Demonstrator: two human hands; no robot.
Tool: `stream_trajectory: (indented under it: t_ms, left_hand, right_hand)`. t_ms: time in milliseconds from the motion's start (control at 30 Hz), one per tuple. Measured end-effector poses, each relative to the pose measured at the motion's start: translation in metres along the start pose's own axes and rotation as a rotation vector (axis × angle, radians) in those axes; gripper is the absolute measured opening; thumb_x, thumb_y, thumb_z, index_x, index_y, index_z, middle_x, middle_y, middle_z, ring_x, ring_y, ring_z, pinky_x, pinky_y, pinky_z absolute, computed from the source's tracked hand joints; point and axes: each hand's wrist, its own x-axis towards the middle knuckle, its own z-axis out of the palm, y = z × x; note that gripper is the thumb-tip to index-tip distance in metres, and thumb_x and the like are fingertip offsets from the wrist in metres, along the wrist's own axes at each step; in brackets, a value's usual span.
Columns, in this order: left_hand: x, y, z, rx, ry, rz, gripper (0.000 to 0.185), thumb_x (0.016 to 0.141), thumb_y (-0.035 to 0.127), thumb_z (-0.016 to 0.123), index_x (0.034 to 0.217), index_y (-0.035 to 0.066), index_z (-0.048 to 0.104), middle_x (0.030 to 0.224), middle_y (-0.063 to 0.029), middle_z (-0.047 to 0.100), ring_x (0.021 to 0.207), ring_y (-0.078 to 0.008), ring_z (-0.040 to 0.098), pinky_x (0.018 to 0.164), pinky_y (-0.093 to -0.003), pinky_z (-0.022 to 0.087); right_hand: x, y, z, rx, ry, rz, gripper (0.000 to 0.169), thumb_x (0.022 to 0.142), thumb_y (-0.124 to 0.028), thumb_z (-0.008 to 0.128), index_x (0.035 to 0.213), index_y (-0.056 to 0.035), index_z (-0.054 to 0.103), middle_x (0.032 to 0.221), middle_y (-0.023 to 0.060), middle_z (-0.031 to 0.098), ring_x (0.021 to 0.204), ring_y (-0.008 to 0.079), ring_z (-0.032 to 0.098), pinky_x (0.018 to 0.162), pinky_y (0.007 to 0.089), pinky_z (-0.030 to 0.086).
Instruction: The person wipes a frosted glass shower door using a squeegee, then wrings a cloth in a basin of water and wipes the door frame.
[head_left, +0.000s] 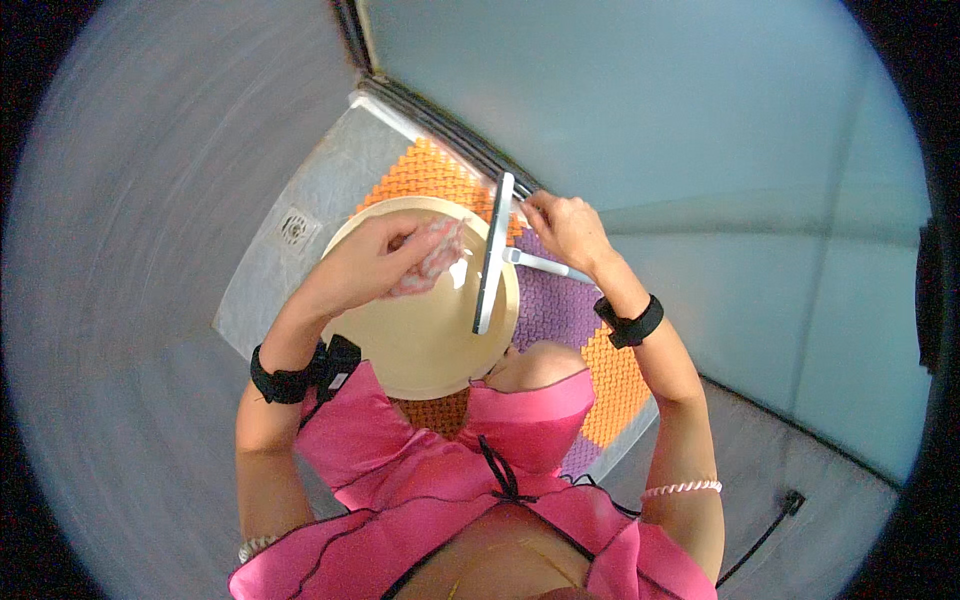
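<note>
My left hand (375, 262) is above a round cream basin (420, 345) and grips a crumpled pink-and-white cloth (431, 266). To its right, a squeegee (493, 255) with a white head and dark blade edge lies across the basin's right rim. The squeegee's light grey handle reaches right, its end passing beneath my right forearm. My right hand (568, 229) hangs just above that handle, near the dark door track, with its fingers curled; whether something small is between the fingertips, I cannot tell. The bottom of the basin shows bright reflections.
Orange and purple woven mats (555, 300) cover part of the grey floor under the basin. A square floor drain (294, 228) lies at left. A frosted glass panel (712, 135) rises beyond a dark metal track (450, 120). Grey walls stand at left and lower right.
</note>
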Motion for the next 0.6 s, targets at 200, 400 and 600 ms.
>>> stream_trajectory:
  t_ms: [200,400,600]
  left_hand:
    - [0.018,-0.023,0.003,0.277,-0.207,-0.191,0.040,0.092,0.038,0.048,0.102,0.003,0.064,0.074,-0.0035,0.062,0.064,-0.0099,0.060,0.054,-0.0236,0.048]
    - [0.030,-0.065,0.004,0.305,-0.119,0.053,0.051,0.090,0.043,0.049,0.073,-0.004,0.059,0.058,-0.0076,0.056,0.050,-0.0126,0.055,0.047,-0.0270,0.043]
    - [0.025,-0.061,-0.001,0.099,-0.049,-0.150,0.051,0.089,0.045,0.049,0.070,-0.002,0.057,0.056,-0.0089,0.053,0.048,-0.0132,0.053,0.045,-0.0295,0.042]
  right_hand:
    - [-0.032,0.017,-0.010,-0.034,-0.097,0.038,0.022,0.085,-0.024,0.054,0.093,-0.0068,0.064,0.075,0.0181,0.064,0.073,0.0353,0.062,0.067,0.0416,0.049]
    - [-0.023,0.045,0.037,-0.201,-0.445,0.103,0.027,0.078,-0.016,0.058,0.103,-0.0076,0.060,0.092,0.0174,0.064,0.086,0.0325,0.062,0.075,0.0402,0.050]
    - [-0.034,0.071,0.098,-0.388,-0.558,0.130,0.025,0.076,-0.016,0.059,0.098,-0.0058,0.054,0.095,0.0170,0.063,0.091,0.0320,0.062,0.076,0.0439,0.050]
